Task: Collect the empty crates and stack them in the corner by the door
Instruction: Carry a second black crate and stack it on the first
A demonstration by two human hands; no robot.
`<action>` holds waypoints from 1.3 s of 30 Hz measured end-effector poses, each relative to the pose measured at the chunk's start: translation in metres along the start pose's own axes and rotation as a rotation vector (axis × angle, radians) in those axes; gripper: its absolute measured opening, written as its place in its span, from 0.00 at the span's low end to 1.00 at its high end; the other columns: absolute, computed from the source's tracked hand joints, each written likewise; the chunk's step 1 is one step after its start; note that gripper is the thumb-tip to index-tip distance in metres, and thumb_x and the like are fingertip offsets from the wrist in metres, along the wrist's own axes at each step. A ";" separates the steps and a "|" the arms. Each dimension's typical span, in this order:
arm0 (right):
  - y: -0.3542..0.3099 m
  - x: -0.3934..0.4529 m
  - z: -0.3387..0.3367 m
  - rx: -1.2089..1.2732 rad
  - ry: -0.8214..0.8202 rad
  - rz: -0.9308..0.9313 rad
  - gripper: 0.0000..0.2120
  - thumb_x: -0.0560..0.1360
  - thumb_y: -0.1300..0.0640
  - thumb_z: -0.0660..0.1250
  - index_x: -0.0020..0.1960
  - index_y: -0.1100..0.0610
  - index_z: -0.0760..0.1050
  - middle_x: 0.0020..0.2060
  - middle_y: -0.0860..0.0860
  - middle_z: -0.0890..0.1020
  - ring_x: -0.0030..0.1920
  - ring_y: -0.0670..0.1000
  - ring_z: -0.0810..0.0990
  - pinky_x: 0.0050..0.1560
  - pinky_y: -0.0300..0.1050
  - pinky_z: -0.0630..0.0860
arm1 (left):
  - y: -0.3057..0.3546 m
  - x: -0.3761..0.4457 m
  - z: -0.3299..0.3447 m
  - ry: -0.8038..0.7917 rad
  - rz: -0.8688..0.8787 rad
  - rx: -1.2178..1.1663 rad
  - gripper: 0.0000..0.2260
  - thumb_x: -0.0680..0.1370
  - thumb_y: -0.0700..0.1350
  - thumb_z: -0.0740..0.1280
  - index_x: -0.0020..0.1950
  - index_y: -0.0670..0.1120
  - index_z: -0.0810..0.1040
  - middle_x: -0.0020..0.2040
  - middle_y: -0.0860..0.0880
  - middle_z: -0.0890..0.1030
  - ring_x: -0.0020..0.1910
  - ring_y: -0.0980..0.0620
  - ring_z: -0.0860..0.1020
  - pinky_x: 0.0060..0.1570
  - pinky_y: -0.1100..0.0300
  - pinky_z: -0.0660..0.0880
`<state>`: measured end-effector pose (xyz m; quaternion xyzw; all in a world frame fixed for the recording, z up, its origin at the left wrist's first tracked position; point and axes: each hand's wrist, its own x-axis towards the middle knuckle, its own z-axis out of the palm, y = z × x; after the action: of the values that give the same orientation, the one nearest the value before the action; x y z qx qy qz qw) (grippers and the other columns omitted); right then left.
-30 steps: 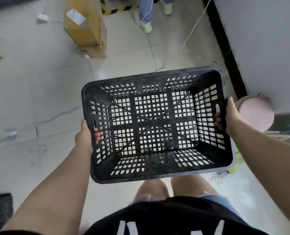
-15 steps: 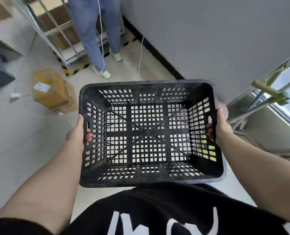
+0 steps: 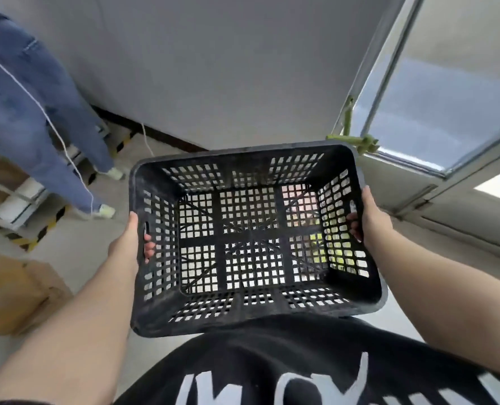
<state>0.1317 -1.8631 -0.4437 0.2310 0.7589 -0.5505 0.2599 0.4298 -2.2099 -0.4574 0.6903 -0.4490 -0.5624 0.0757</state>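
Observation:
I carry an empty black plastic crate [image 3: 251, 309] with lattice walls and floor in front of my waist, held off the floor. My left hand [image 3: 129, 244] grips the handle slot in its left wall, fingers poking through. My right hand [image 3: 367, 220] grips the slot in its right wall the same way. Through the crate's floor I glimpse something pink and something yellow-green below, too hidden to name.
A grey wall [image 3: 228, 68] stands straight ahead, with a glass door [image 3: 436, 106] in a metal frame to its right. A person in blue jeans [image 3: 35, 112] stands at the left by a shelving unit [image 3: 6, 188]. A cardboard box [image 3: 14, 290] lies on the floor at left.
My view has swung up and to the right while I hold the crate: the wall and glass door have come closer, and the cardboard box and the person have slid to the left.

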 end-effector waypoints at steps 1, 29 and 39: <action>0.005 -0.004 -0.004 0.026 0.043 0.006 0.30 0.70 0.30 0.62 0.39 0.59 0.76 0.32 0.52 0.78 0.28 0.49 0.71 0.34 0.44 0.72 | 0.012 0.005 0.006 -0.030 0.015 0.035 0.32 0.68 0.76 0.56 0.34 0.46 0.70 0.26 0.48 0.73 0.21 0.50 0.70 0.28 0.57 0.65; 0.223 -0.170 -0.241 0.689 0.960 0.341 0.35 0.63 0.25 0.63 0.33 0.59 0.77 0.28 0.51 0.79 0.25 0.50 0.73 0.43 0.49 0.78 | 0.000 -0.175 0.298 -0.617 0.445 0.656 0.27 0.73 0.68 0.64 0.34 0.42 0.73 0.31 0.46 0.74 0.25 0.51 0.69 0.22 0.62 0.68; 0.271 -0.188 -0.372 0.876 1.084 0.334 0.30 0.67 0.29 0.66 0.34 0.59 0.75 0.30 0.50 0.79 0.23 0.48 0.71 0.36 0.43 0.75 | -0.077 -0.303 0.398 -0.816 0.493 0.771 0.27 0.74 0.68 0.61 0.36 0.43 0.72 0.32 0.45 0.74 0.26 0.51 0.69 0.23 0.61 0.66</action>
<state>0.3944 -1.4420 -0.4197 0.6685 0.4449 -0.5651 -0.1896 0.1454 -1.7922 -0.4317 0.2728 -0.7594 -0.5443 -0.2293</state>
